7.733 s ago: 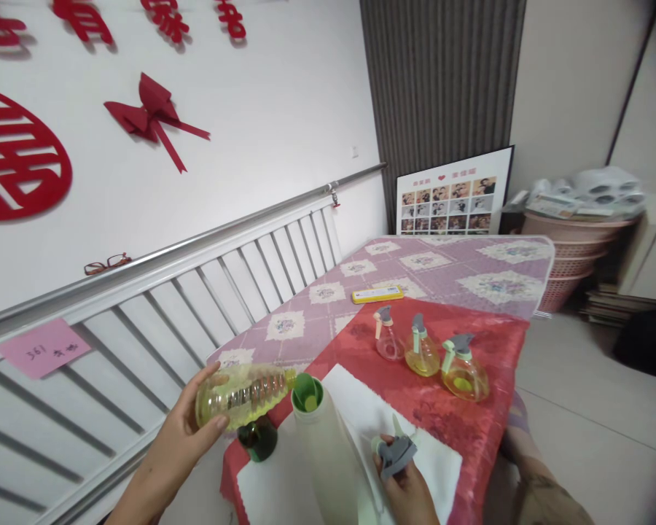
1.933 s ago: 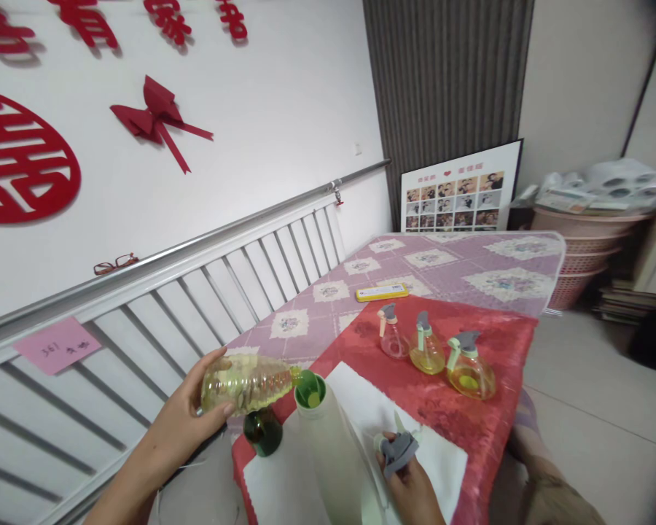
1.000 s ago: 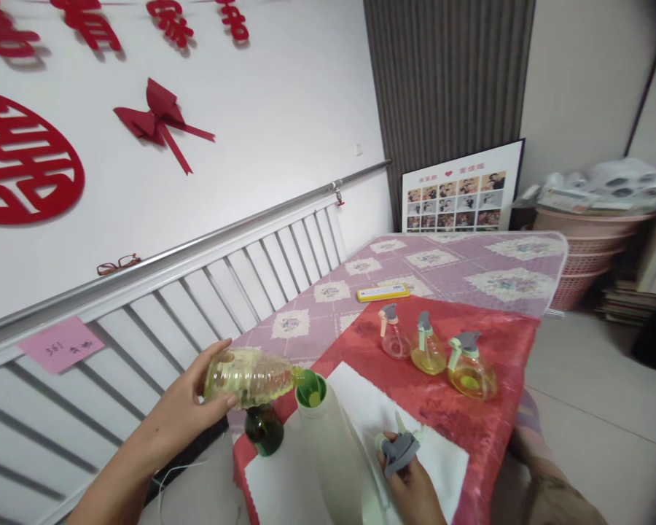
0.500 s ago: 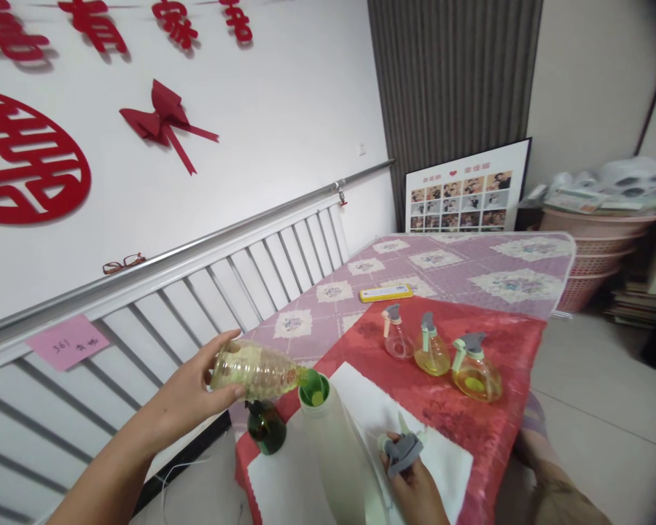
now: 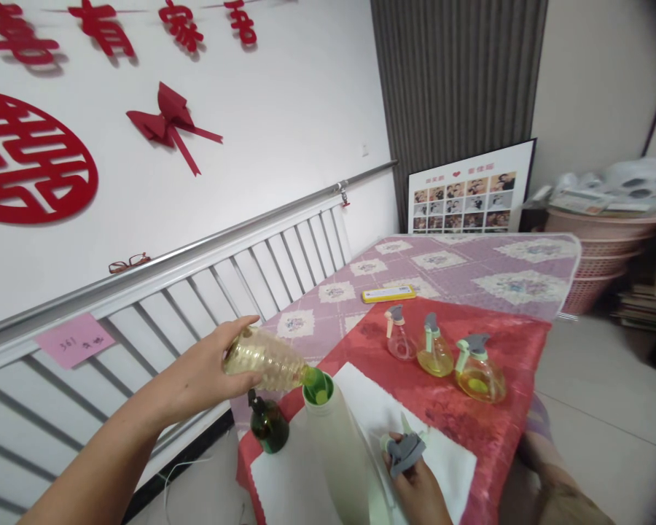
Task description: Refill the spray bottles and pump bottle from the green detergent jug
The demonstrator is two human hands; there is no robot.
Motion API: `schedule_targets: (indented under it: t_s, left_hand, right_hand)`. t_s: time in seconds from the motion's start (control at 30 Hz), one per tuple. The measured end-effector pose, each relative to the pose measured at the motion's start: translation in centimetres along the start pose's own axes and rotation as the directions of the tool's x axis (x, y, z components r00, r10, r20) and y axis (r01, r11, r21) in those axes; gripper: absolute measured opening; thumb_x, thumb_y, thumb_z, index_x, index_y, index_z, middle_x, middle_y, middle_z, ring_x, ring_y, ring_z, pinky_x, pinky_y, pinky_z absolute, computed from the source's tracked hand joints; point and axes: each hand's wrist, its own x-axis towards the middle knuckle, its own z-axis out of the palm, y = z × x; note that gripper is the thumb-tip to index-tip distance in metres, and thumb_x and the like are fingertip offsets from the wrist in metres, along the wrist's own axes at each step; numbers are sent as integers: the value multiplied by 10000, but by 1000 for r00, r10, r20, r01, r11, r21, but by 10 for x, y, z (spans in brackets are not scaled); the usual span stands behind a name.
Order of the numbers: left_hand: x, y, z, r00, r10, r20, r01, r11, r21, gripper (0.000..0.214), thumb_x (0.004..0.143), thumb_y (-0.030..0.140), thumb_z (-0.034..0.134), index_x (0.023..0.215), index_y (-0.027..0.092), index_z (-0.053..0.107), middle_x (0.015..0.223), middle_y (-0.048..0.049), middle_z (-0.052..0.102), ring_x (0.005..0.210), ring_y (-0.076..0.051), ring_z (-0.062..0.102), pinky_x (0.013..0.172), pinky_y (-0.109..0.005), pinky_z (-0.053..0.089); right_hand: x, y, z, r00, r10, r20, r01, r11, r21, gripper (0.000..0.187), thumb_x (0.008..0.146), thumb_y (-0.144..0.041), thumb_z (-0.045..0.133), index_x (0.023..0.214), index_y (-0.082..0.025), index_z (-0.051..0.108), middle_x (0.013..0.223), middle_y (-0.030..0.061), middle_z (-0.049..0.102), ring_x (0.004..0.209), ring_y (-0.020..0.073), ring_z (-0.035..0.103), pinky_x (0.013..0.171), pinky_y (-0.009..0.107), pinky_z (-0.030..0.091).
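My left hand (image 5: 208, 372) is wrapped round a clear ribbed plastic bottle (image 5: 265, 359) of yellow oil, tipped mouth-down into a green funnel (image 5: 318, 386). The funnel sits in the top of a tall pale bottle (image 5: 339, 459) close to me. My right hand (image 5: 415, 488) is closed on a grey and pale-green spray head (image 5: 403, 450), low at the near edge of a white cloth (image 5: 442, 467). A dark green bottle (image 5: 267, 425) stands just below the tipped bottle.
Three small glass spray bottles (image 5: 434, 357) with yellow liquid stand in a row on the red cloth (image 5: 503, 350). A yellow flat case (image 5: 388, 294) lies on the purple patterned tablecloth (image 5: 503, 255). White railing (image 5: 197, 284) runs along the left; pink baskets (image 5: 595, 255) are stacked at the right.
My left hand has raised the bottle's base, so it tilts more steeply into the funnel, and less oil shows inside. My right hand has kept its hold on the spray head.
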Motion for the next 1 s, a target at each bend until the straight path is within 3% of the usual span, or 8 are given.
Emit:
schedule_targets:
  t_s: [0.23,0.43,0.6,0.8,0.9,1.0]
  left_hand:
    - [-1,31,-13,998,22,51,-28,994,107,799,731,488,619,1445,307,310,1420,-67,471,1188,-305,535,926,-381,478]
    - [0,40,-15,995,77,58,-85,987,137,781,729,461,617,1439,325,323,1315,-69,540,1055,-292,590,827,-365,489]
    - [0,26,-7,996,87,-14,-87,995,43,785,695,465,679,1412,381,371,1292,-48,555,1038,-315,587,803,-368,491]
    - [-12,-16,15,992,-32,-124,9,982,-186,802,707,431,681,1428,317,349,1425,-81,464,1219,-342,500,999,-453,420]
    - [-22,-45,44,979,-142,-149,57,882,-468,815,723,460,679,1431,281,316,1431,-92,462,1245,-305,500,1028,-430,419]
    - [-33,-73,89,942,-285,-179,16,568,-823,887,711,565,675,1433,231,282,1420,-123,485,1232,-292,530,1003,-388,456]
  right_hand:
    - [0,1,0,1000,5,-19,-6,1000,-4,458,652,-443,674,1017,-170,638,951,102,762,874,256,732,829,314,564]
    - [0,-1,0,1000,-5,-8,5,1000,10,428,662,-444,675,1000,-185,632,873,73,766,815,240,737,783,291,575]
    - [0,-2,-1,1000,-6,3,6,1000,15,413,655,-445,687,981,-196,638,878,70,765,827,252,736,782,295,578]
    - [0,-11,-1,999,36,-28,-36,999,-17,475,622,-480,680,985,-175,659,954,103,765,891,282,729,825,316,571]
    - [0,-19,-1,997,65,-36,-66,998,-20,472,609,-497,684,965,-187,663,978,93,765,932,289,719,833,314,568]
    - [0,-24,-1,991,118,-70,-117,993,8,498,588,-513,702,963,-190,653,970,82,768,947,294,714,844,321,566]
